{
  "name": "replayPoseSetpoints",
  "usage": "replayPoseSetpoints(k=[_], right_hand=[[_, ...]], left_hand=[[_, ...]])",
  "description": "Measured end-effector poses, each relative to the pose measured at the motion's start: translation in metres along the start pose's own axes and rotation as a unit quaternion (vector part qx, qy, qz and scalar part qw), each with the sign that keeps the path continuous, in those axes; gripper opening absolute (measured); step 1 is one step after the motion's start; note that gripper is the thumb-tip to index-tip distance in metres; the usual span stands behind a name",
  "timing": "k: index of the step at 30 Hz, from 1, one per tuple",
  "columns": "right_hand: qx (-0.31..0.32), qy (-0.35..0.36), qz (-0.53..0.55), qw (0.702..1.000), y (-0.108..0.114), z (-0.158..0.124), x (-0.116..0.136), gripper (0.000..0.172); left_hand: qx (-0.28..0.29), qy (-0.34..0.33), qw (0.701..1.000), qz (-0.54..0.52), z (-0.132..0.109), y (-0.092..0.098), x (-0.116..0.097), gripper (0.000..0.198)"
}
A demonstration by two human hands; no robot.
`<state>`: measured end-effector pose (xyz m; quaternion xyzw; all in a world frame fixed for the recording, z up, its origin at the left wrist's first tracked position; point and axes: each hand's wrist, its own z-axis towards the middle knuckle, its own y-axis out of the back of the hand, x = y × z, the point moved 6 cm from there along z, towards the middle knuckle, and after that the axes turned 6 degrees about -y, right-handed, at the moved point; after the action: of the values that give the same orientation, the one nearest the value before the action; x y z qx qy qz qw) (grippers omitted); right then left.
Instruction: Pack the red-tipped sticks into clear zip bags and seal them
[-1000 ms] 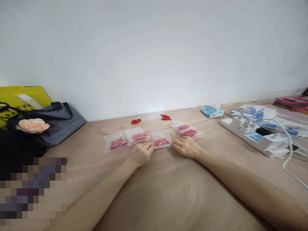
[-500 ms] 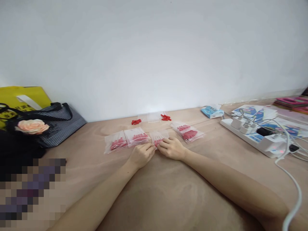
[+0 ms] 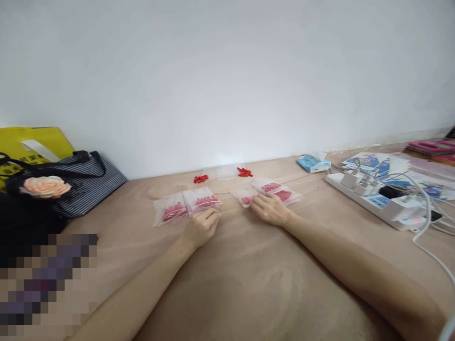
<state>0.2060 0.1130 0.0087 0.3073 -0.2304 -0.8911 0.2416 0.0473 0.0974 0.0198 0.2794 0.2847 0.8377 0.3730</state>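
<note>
**Third bag is moving across to the right-hand pile**

The right hand (image 3: 270,209) is now lying further right than half a second ago, and the small zip bag of red pieces (image 3: 245,196) is travelling with it. That bag was sitting beside the two filled bags (image 3: 186,206) on the left. Now it is touching the pile of similar bags (image 3: 280,193) on the right, and a bare strip of the tan table cover (image 3: 249,274) is showing where it lay. So the left row is counting two bags and the right group is gaining one.

The right forearm is reaching in low from the lower right, palm down, with the fingertips lying over the bag's near edge. The thumb is hidden, so whether it is pinching the plastic or only pressing it flat cannot be told.

The left hand (image 3: 201,226) is staying close to where it was, resting on the cover and loosely curled. It is holding nothing, and its fingertips are sitting just beside the near corner of the two filled bags.

Behind, near the wall, loose red pieces (image 3: 201,178) and clear strips (image 3: 227,173) are lying apart from the bags (a white power strip (image 3: 377,201) is sitting well off to the right)
</note>
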Motion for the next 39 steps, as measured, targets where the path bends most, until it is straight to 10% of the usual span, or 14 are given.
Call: replayPoseSetpoints(k=[15, 39], right_hand=[[-0.029, 0.079, 0.068, 0.994, 0.009, 0.015, 0.039, 0.031], [-0.04, 0.023, 0.056, 0.997, 0.011, 0.003, 0.015, 0.016]], left_hand=[[-0.013, -0.097, 0.995, 0.013, 0.014, -0.004, -0.023, 0.023], [-0.056, -0.058, 0.996, -0.044, 0.009, 0.003, -0.016, 0.017]])
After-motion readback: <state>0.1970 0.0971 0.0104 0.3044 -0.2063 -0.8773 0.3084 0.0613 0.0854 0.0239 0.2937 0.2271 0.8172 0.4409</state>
